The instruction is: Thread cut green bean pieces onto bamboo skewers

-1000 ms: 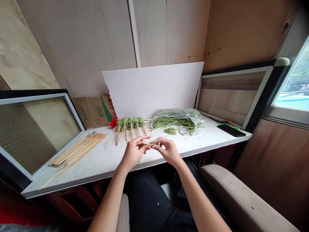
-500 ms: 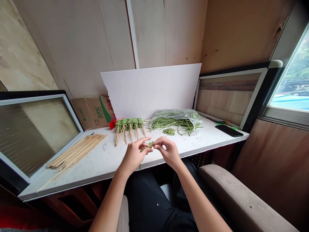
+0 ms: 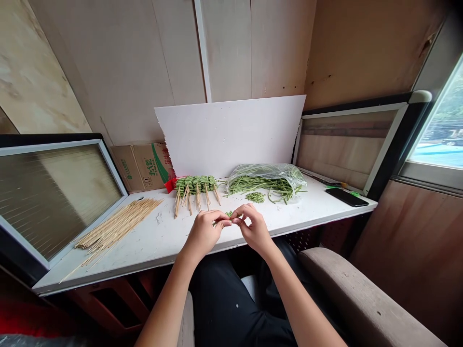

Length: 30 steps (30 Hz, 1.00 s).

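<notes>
My left hand [image 3: 207, 229] and my right hand [image 3: 252, 224] meet above the front edge of the white table. Both are closed in a pinch on a green long bean [image 3: 229, 214], which is mostly covered by the fingers. Just beyond them lies a small pile of short bean pieces [image 3: 255, 197]. Farther left, bundles of skewered beans [image 3: 195, 183] rest side by side, their bamboo sticks pointing toward me. Whole long beans [image 3: 258, 184] spill from a clear plastic bag [image 3: 289, 172] at the back.
Loose bamboo skewers [image 3: 121, 224] are spread on the table [image 3: 170, 236] at left. A black phone [image 3: 347, 197] lies near the right end. Glass-panelled frames [image 3: 65, 193] stand at both sides, with a cardboard box [image 3: 139, 166] and a white board [image 3: 231, 137] behind.
My hands have drawn together, with the left fingers closing more over the bean. The bean's dangling end no longer shows below my left hand. The view has shifted slightly.
</notes>
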Each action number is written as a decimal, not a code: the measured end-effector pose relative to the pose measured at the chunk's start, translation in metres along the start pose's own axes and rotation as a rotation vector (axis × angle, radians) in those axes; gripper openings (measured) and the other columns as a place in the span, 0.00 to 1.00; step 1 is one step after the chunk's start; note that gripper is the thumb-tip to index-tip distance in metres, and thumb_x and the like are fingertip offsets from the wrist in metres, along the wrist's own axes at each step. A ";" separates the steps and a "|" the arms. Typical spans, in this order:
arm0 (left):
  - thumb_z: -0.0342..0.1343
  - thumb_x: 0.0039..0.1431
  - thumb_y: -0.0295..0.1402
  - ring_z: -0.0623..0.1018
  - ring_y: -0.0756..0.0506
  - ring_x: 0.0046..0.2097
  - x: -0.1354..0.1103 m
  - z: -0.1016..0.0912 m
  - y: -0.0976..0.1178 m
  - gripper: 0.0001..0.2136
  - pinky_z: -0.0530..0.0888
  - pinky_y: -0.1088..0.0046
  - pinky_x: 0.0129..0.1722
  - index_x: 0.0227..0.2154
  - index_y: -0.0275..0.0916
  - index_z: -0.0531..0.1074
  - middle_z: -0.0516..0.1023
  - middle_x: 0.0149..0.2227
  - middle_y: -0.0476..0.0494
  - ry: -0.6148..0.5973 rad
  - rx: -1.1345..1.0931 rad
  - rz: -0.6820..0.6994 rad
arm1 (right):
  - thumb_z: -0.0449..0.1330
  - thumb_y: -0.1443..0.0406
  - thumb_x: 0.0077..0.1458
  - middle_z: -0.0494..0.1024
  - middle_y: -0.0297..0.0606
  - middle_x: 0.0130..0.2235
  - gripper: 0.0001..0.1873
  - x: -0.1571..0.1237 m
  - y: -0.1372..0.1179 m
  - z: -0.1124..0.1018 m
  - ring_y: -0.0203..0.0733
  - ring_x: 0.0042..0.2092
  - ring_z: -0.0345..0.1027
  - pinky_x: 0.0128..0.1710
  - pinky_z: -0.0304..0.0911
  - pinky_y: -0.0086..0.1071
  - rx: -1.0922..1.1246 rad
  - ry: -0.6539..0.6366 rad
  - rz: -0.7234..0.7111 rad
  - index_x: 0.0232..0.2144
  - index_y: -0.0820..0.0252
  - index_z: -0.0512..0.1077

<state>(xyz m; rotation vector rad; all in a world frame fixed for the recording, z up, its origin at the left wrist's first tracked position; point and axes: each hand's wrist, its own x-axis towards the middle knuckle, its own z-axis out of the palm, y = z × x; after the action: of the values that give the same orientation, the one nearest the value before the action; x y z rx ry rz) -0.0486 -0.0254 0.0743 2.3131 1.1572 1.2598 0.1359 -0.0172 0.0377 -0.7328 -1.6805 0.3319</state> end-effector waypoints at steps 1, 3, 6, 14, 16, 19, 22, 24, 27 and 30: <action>0.63 0.61 0.27 0.80 0.45 0.36 0.000 0.001 -0.002 0.04 0.73 0.68 0.43 0.32 0.42 0.82 0.85 0.33 0.48 0.001 0.002 0.000 | 0.59 0.74 0.61 0.78 0.36 0.33 0.10 0.000 -0.001 0.001 0.45 0.40 0.66 0.39 0.62 0.37 0.000 0.000 -0.005 0.33 0.54 0.76; 0.62 0.60 0.25 0.80 0.46 0.35 0.000 0.002 -0.004 0.06 0.73 0.69 0.42 0.31 0.41 0.82 0.85 0.31 0.48 -0.008 -0.026 -0.023 | 0.56 0.77 0.58 0.77 0.36 0.33 0.14 -0.001 -0.002 0.004 0.45 0.40 0.66 0.40 0.62 0.37 0.016 0.012 -0.015 0.32 0.54 0.75; 0.58 0.58 0.24 0.80 0.46 0.33 0.000 0.003 -0.005 0.08 0.74 0.71 0.39 0.29 0.39 0.81 0.83 0.29 0.47 -0.052 -0.127 -0.086 | 0.55 0.78 0.55 0.77 0.36 0.32 0.15 -0.003 -0.001 0.009 0.44 0.39 0.66 0.41 0.62 0.37 0.063 0.032 -0.014 0.31 0.54 0.75; 0.58 0.61 0.34 0.76 0.47 0.28 0.003 0.002 -0.020 0.11 0.73 0.72 0.33 0.25 0.36 0.78 0.78 0.23 0.45 -0.197 -0.289 -0.245 | 0.65 0.54 0.62 0.77 0.38 0.33 0.14 -0.003 0.027 0.002 0.43 0.36 0.70 0.38 0.66 0.37 0.356 0.020 0.126 0.30 0.56 0.76; 0.60 0.61 0.38 0.76 0.48 0.28 0.005 -0.001 -0.029 0.12 0.74 0.71 0.32 0.28 0.35 0.79 0.78 0.24 0.44 -0.203 -0.390 -0.264 | 0.68 0.51 0.59 0.80 0.40 0.35 0.15 -0.002 0.037 -0.006 0.45 0.39 0.72 0.38 0.66 0.36 0.313 0.035 0.177 0.32 0.56 0.79; 0.64 0.59 0.45 0.76 0.48 0.27 0.007 -0.003 -0.041 0.16 0.74 0.71 0.31 0.34 0.33 0.80 0.80 0.28 0.42 -0.107 -0.501 -0.298 | 0.68 0.50 0.58 0.83 0.43 0.38 0.16 -0.006 0.060 -0.016 0.47 0.40 0.73 0.36 0.66 0.37 0.111 0.052 0.260 0.38 0.55 0.84; 0.64 0.60 0.48 0.75 0.49 0.28 0.008 -0.003 -0.049 0.20 0.73 0.72 0.31 0.38 0.33 0.81 0.81 0.30 0.40 -0.056 -0.469 -0.303 | 0.64 0.51 0.60 0.83 0.44 0.37 0.18 -0.017 0.093 -0.023 0.48 0.38 0.72 0.41 0.68 0.42 -0.107 0.088 0.326 0.40 0.57 0.85; 0.63 0.61 0.49 0.77 0.47 0.31 0.008 -0.001 -0.053 0.20 0.73 0.72 0.33 0.38 0.33 0.82 0.82 0.30 0.40 -0.035 -0.416 -0.292 | 0.64 0.53 0.59 0.84 0.45 0.37 0.16 -0.026 0.114 -0.026 0.51 0.40 0.72 0.44 0.68 0.47 -0.245 0.090 0.359 0.40 0.57 0.85; 0.60 0.64 0.48 0.79 0.45 0.35 0.008 0.001 -0.054 0.21 0.74 0.72 0.36 0.39 0.32 0.83 0.82 0.31 0.39 -0.018 -0.355 -0.286 | 0.65 0.56 0.58 0.84 0.47 0.36 0.12 -0.039 0.136 -0.030 0.57 0.46 0.69 0.48 0.68 0.50 -0.389 0.138 0.344 0.37 0.56 0.85; 0.56 0.67 0.45 0.78 0.46 0.34 0.007 0.002 -0.053 0.19 0.72 0.73 0.34 0.44 0.34 0.83 0.82 0.34 0.39 -0.054 -0.305 -0.277 | 0.67 0.58 0.56 0.84 0.47 0.35 0.08 -0.045 0.145 -0.032 0.59 0.49 0.67 0.51 0.65 0.53 -0.474 0.186 0.301 0.34 0.55 0.84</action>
<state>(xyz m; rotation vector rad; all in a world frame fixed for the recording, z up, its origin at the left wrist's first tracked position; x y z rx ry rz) -0.0725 0.0147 0.0472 1.8840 1.1315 1.1705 0.2122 0.0592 -0.0738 -1.3338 -1.4829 0.0648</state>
